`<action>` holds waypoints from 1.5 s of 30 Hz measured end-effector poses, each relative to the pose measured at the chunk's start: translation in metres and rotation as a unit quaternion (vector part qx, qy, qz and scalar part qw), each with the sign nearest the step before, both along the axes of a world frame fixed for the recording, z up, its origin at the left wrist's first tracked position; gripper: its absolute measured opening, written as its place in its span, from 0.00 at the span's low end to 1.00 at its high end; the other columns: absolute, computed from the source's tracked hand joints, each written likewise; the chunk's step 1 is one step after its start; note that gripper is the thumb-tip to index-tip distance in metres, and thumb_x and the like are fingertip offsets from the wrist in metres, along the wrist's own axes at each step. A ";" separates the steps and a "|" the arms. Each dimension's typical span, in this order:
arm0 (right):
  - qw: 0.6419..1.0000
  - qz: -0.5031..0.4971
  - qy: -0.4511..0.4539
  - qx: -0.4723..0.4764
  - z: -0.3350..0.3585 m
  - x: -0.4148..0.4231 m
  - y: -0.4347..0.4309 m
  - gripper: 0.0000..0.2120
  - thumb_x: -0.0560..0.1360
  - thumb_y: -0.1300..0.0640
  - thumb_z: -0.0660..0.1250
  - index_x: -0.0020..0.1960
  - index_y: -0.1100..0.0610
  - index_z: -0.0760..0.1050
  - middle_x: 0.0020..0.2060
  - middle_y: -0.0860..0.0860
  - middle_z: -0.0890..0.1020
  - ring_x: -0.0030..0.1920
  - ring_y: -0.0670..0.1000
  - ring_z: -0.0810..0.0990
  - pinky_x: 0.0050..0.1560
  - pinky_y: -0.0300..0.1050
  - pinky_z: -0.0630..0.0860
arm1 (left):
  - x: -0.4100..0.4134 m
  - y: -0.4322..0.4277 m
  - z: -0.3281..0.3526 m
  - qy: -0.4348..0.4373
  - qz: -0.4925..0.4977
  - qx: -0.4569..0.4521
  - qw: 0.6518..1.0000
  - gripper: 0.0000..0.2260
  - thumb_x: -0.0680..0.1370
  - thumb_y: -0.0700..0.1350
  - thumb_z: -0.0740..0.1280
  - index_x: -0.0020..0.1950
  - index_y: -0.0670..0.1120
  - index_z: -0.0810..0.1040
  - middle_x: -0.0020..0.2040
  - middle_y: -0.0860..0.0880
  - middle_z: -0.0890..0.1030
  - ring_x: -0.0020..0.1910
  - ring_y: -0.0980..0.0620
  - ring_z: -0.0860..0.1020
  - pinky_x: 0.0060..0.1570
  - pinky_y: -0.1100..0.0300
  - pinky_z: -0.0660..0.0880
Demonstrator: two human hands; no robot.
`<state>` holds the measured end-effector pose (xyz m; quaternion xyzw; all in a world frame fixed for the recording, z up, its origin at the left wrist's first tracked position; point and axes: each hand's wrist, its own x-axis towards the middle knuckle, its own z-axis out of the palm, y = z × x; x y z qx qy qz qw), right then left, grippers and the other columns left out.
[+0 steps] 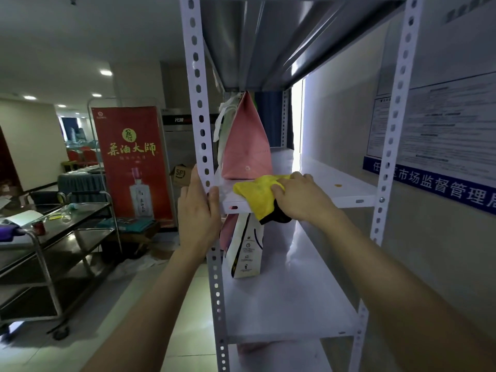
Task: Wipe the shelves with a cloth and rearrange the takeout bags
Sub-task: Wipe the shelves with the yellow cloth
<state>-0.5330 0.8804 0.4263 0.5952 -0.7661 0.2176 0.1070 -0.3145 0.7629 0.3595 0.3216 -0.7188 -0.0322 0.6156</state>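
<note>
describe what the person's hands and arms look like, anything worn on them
The left hand and right hand are both bare: no gloves, rings, watch or bracelet show. Both forearms are bare too, with no sleeve in view down to the frame's bottom edge.

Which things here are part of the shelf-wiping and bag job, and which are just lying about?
Job: yellow cloth under the right hand; the shelf beneath it; pink bag on it; white bag on the lower shelf; left hand gripping the shelf post.
Lying about: red banner; steel trolley; cardboard box; wall notices.
</note>
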 end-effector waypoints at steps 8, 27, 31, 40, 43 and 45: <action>0.980 0.103 -0.163 0.053 0.035 0.034 -0.034 0.16 0.88 0.44 0.51 0.53 0.49 0.75 0.53 0.50 0.79 0.56 0.52 0.74 0.61 0.48 0.69 | 0.002 0.006 0.001 0.004 -0.027 0.009 1.000 0.25 0.90 0.55 0.57 0.86 0.53 0.58 0.63 0.55 0.77 0.57 0.54 0.73 0.58 0.53 0.73; 0.997 -0.007 -0.076 -0.010 0.021 0.035 -0.070 0.22 0.77 0.44 0.58 0.58 0.59 0.80 0.54 0.58 0.73 0.53 0.61 0.78 0.42 0.47 0.72 | 0.006 0.011 0.000 -0.014 0.001 0.019 1.000 0.28 0.90 0.57 0.57 0.88 0.54 0.52 0.65 0.49 0.72 0.59 0.52 0.73 0.57 0.52 0.75; 0.999 0.049 0.004 0.003 0.012 0.037 -0.065 0.34 0.78 0.32 0.48 0.76 0.47 0.71 0.75 0.56 0.70 0.75 0.62 0.66 0.70 0.66 0.69 | 0.003 0.011 0.001 -0.017 0.009 0.023 1.000 0.28 0.90 0.54 0.58 0.88 0.53 0.53 0.64 0.48 0.73 0.58 0.50 0.74 0.56 0.48 0.77; 0.995 0.090 0.045 0.011 0.006 0.033 -0.037 0.28 0.82 0.29 0.50 0.76 0.38 0.73 0.78 0.49 0.70 0.78 0.58 0.66 0.73 0.66 0.67 | 0.004 0.021 0.016 0.013 0.022 0.001 1.000 0.29 0.87 0.52 0.63 0.87 0.48 0.58 0.70 0.49 0.73 0.66 0.50 0.74 0.67 0.48 0.76; 0.994 0.090 0.050 -0.025 -0.005 0.020 -0.005 0.26 0.81 0.31 0.54 0.74 0.38 0.73 0.73 0.47 0.74 0.73 0.57 0.69 0.71 0.64 0.69 | -0.001 0.020 0.026 0.027 0.016 -0.026 0.999 0.31 0.87 0.50 0.64 0.88 0.51 0.55 0.69 0.49 0.72 0.62 0.54 0.74 0.60 0.57 0.73; 0.994 0.099 0.041 -0.036 -0.013 0.013 0.003 0.23 0.83 0.35 0.57 0.75 0.40 0.73 0.73 0.48 0.74 0.73 0.56 0.69 0.73 0.62 0.68 | -0.001 0.017 0.028 0.029 0.007 -0.028 0.999 0.31 0.88 0.51 0.63 0.89 0.55 0.53 0.69 0.51 0.70 0.59 0.58 0.72 0.56 0.60 0.70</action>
